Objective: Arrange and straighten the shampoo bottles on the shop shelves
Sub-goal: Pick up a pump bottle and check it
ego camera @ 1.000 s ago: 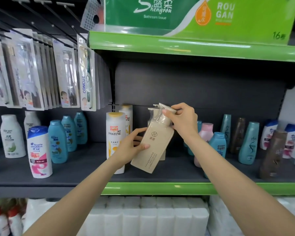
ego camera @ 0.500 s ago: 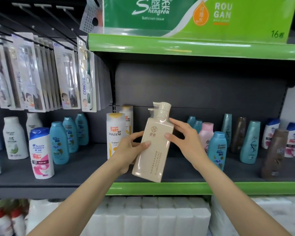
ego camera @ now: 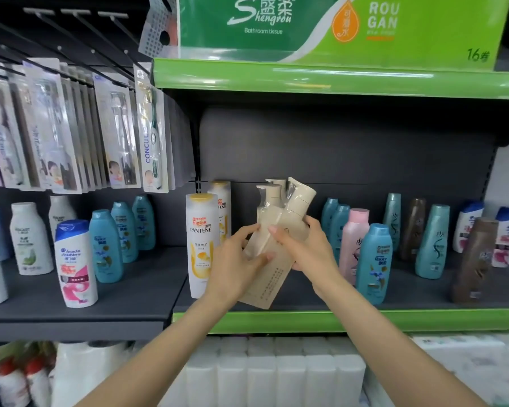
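A beige pump bottle (ego camera: 272, 277) is tilted to the right above the front of the dark shelf (ego camera: 409, 292). My left hand (ego camera: 235, 262) grips its lower left side and my right hand (ego camera: 309, 248) grips its middle from the right. Behind it stand two more beige pump bottles (ego camera: 269, 201), partly hidden. A white and yellow Pantene bottle (ego camera: 201, 245) stands just left of my hands. A blue bottle (ego camera: 375, 262) and a pink bottle (ego camera: 353, 239) stand just right of them.
Teal bottles (ego camera: 106, 245) and a white Head & Shoulders bottle (ego camera: 75, 262) stand on the left shelf. Teal, brown and white bottles line the right end. Toothbrush packs (ego camera: 150, 127) hang upper left. The green shelf edge (ego camera: 365, 320) runs below; tissue rolls (ego camera: 276, 374) sit underneath.
The beige bottle has swung from nearly upright to leaning right. My right hand slid further round its middle, and my left hand stays on its lower side.
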Demonstrator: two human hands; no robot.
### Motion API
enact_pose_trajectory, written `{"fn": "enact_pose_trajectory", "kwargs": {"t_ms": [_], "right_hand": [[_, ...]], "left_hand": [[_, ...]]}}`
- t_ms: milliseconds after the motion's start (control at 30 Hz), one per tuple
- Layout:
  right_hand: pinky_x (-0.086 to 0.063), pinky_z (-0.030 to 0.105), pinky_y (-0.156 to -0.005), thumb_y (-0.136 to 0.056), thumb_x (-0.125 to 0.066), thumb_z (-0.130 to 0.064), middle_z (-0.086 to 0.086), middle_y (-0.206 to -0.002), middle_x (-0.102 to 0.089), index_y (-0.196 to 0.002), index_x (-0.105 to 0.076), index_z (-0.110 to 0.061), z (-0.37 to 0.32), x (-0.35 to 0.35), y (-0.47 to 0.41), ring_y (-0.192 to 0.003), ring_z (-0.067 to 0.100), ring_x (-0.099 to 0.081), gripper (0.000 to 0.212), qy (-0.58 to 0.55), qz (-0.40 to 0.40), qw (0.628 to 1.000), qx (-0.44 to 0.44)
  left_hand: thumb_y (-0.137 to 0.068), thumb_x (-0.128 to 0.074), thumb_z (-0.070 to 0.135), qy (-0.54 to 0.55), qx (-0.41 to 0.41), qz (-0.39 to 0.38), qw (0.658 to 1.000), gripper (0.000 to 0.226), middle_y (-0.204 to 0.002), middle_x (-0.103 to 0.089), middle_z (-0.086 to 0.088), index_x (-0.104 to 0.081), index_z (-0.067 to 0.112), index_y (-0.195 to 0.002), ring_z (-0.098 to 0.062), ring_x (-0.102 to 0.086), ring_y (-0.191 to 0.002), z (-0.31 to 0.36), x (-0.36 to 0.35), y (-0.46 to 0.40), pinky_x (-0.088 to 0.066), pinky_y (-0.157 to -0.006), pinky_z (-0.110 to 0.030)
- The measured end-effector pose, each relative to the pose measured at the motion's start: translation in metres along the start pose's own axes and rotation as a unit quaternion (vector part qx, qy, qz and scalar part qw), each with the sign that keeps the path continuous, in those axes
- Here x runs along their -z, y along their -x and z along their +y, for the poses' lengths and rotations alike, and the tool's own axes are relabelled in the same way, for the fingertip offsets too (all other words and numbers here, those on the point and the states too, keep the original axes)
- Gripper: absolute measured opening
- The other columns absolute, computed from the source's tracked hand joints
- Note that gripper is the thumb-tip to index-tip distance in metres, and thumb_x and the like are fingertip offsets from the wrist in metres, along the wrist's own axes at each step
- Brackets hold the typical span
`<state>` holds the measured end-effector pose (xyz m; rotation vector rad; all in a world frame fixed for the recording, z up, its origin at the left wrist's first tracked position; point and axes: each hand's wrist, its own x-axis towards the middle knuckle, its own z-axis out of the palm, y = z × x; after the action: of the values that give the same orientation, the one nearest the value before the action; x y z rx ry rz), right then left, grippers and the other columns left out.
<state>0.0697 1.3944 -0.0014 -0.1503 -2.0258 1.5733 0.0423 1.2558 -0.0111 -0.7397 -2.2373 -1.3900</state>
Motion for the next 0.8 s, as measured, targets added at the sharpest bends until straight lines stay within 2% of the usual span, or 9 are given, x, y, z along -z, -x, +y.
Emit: {"fn": "enact_pose_trajectory", "kwargs": {"t_ms": [100,167,233,333,400,467,533,667,800], "right_hand": [[-0.055,0.046,-0.083,-0.046,-0.075,-0.063,-0.007,-0.110,-0.063,-0.127,-0.043,-0.025,-0.005,-0.001,-0.005,-0.097,0.015,-0.064,0.094,-0.025,0.029,0.999,-0.028],[-0.056,0.046,-0.083,-0.043,-0.074,-0.061,-0.006,-0.109,-0.063,-0.124,-0.046,-0.025,-0.007,-0.001,-0.006,-0.097,0.015,-0.064,0.092,-0.040,0.029,0.998,-0.032],[-0.055,0.046,-0.084,-0.055,-0.077,-0.051,-0.004,-0.110,-0.063,-0.122,-0.049,-0.025,-0.008,0.003,-0.006,-0.098,0.016,-0.064,0.077,-0.053,0.020,0.998,-0.026],[-0.056,0.047,-0.083,-0.077,-0.075,-0.026,0.002,-0.109,-0.066,-0.119,-0.053,-0.022,-0.007,0.010,-0.006,-0.099,0.019,-0.065,0.048,-0.093,-0.021,0.995,-0.011],[-0.057,0.047,-0.081,-0.082,-0.070,-0.020,0.007,-0.109,-0.068,-0.120,-0.053,-0.019,-0.007,0.015,-0.005,-0.101,0.023,-0.066,0.042,-0.134,-0.059,0.989,-0.012],[-0.057,0.046,-0.077,-0.085,-0.066,-0.017,0.009,-0.107,-0.068,-0.121,-0.054,-0.016,-0.005,0.017,-0.005,-0.103,0.028,-0.065,0.038,-0.181,-0.092,0.979,-0.017],[-0.056,0.046,-0.076,-0.087,-0.063,-0.015,0.009,-0.104,-0.068,-0.120,-0.053,-0.015,-0.003,0.017,-0.004,-0.102,0.029,-0.063,0.035,-0.216,-0.111,0.970,-0.020],[-0.053,0.051,-0.086,-0.080,-0.065,-0.021,0.005,-0.104,-0.068,-0.123,-0.053,-0.014,0.002,0.018,0.000,-0.100,0.025,-0.064,0.046,-0.242,-0.137,0.960,-0.022],[-0.057,0.042,-0.078,-0.091,-0.057,-0.020,0.006,-0.108,-0.069,-0.125,-0.056,-0.016,0.000,0.020,0.005,-0.099,0.023,-0.067,0.035,-0.203,-0.115,0.972,-0.018]], "left_hand": [[-0.074,-0.075,0.036,-0.042,-0.033,0.021,0.998,0.061,-0.103,-0.061,0.005,-0.050,0.037,-0.130,-0.009,-0.057,-0.086,-0.005,-0.001,0.005,-0.042,-0.072,-0.018],[-0.073,-0.076,0.035,-0.031,-0.038,0.008,0.999,0.062,-0.101,-0.060,0.007,-0.050,0.038,-0.129,-0.007,-0.057,-0.085,-0.007,0.004,0.005,-0.044,-0.073,-0.017],[-0.074,-0.076,0.029,0.031,-0.031,-0.053,0.998,0.058,-0.097,-0.062,0.011,-0.051,0.039,-0.126,0.000,-0.057,-0.079,-0.009,0.015,0.002,-0.044,-0.072,-0.009],[-0.077,-0.074,0.023,0.123,-0.002,-0.146,0.982,0.051,-0.096,-0.064,0.010,-0.051,0.041,-0.119,-0.001,-0.061,-0.084,-0.019,0.030,-0.010,-0.050,-0.083,-0.022],[-0.079,-0.071,0.026,0.141,0.029,-0.209,0.967,0.053,-0.101,-0.063,0.006,-0.049,0.038,-0.126,-0.010,-0.062,-0.096,-0.023,0.034,-0.016,-0.052,-0.090,-0.033],[-0.081,-0.066,0.030,0.169,0.070,-0.275,0.944,0.057,-0.105,-0.062,0.001,-0.044,0.035,-0.134,-0.013,-0.062,-0.103,-0.023,0.034,-0.018,-0.053,-0.088,-0.032],[-0.082,-0.063,0.033,0.181,0.088,-0.310,0.929,0.057,-0.109,-0.063,-0.002,-0.043,0.035,-0.135,-0.013,-0.062,-0.104,-0.022,0.033,-0.018,-0.054,-0.084,-0.027],[-0.072,-0.066,0.040,0.196,0.102,-0.323,0.920,0.065,-0.106,-0.065,-0.002,-0.044,0.040,-0.133,-0.012,-0.065,-0.099,-0.021,0.029,-0.015,-0.055,-0.080,-0.029],[-0.077,-0.069,0.038,0.187,0.092,-0.239,0.948,0.058,-0.099,-0.064,-0.003,-0.046,0.038,-0.130,-0.013,-0.064,-0.093,-0.024,0.017,-0.008,-0.057,-0.075,-0.033]]}}
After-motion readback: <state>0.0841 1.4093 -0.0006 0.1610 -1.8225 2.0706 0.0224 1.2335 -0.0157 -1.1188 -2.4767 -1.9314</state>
